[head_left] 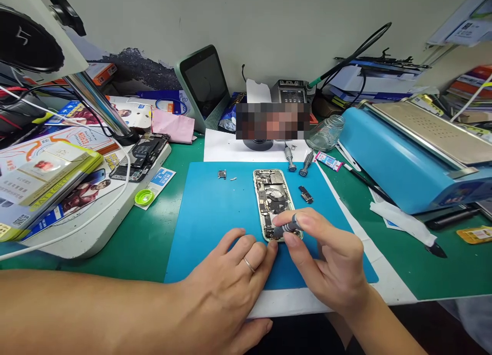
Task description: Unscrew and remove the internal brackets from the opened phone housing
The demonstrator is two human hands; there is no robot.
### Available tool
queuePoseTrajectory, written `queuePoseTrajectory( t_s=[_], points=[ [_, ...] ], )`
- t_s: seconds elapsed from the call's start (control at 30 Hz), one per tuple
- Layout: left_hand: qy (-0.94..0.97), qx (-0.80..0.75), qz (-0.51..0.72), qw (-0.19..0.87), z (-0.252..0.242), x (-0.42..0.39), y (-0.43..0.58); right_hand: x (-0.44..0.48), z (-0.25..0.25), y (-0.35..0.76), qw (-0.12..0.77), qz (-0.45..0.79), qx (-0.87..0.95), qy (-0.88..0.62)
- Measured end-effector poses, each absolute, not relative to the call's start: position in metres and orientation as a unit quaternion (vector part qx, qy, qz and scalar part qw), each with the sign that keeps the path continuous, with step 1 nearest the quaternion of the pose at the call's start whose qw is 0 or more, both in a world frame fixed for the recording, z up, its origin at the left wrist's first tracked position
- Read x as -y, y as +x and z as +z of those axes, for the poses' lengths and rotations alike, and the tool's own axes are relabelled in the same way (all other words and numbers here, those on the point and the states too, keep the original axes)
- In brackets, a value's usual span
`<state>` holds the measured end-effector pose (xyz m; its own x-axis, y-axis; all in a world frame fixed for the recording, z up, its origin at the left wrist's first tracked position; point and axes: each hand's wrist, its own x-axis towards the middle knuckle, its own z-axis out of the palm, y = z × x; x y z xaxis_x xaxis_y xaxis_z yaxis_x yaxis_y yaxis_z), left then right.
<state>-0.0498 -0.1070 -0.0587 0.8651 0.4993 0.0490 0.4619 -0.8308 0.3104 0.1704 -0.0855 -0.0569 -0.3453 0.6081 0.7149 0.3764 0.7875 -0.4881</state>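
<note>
An opened phone (273,193) with its inner parts exposed lies on the blue mat (207,211). My right hand (334,257) pinches a small grey screwdriver (283,229) between thumb and fingers. The screwdriver is tilted over the phone's lower end, and its tip is hard to make out. My left hand (234,273) lies palm down on the mat with fingers stretched forward, the index fingertip at the phone's bottom edge. A dark loose phone part (306,195) sits right of the phone. Further left are a small square component (222,174) and a tiny silver piece (233,179).
Two more screwdrivers (290,160) stand behind the mat near a glass jar (326,133). A blue machine (395,160) occupies the right side. On the left, a white stand base (96,232) carries boxes and another opened phone (142,157). A white cable crosses there.
</note>
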Motion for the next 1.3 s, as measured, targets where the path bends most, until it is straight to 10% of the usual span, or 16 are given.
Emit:
queuePoseTrajectory(
  t_s=[0.3, 1.3],
  points=[
    [0.956, -0.258, 0.069, 0.125, -0.059, 0.108, -0.049, 0.089, -0.063, 0.173, 0.603, 0.116, 0.699, -0.366],
    [0.961, -0.254, 0.038, 0.101, -0.058, 0.109, -0.049, 0.090, -0.073, 0.171, 0.538, 0.108, 0.726, -0.415]
  ],
)
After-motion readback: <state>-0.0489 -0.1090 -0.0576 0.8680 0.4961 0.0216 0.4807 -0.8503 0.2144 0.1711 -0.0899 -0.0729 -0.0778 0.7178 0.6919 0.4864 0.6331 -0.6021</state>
